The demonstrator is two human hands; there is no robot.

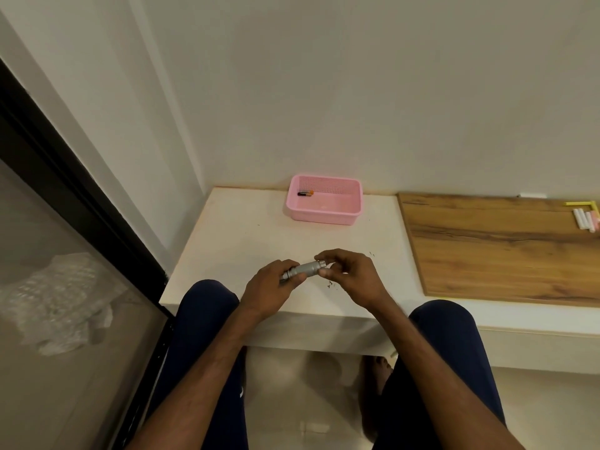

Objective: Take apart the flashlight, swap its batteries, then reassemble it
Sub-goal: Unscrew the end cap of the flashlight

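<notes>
A small silver flashlight (305,269) is held level just above the white ledge (227,241), near its front edge. My left hand (271,287) grips its left end, and my right hand (350,274) pinches its right end between thumb and fingertips. Both ends of the flashlight are partly hidden by my fingers. A pink basket (324,211) stands at the back of the ledge against the wall. Inside it, in the far left corner, lies a black and orange battery (305,193).
A wooden board (493,248) covers the ledge to the right, with several chalk sticks (586,219) at its far right end. A dark-framed glass door (65,196) runs along the left. My knees (207,300) sit against the ledge's front edge.
</notes>
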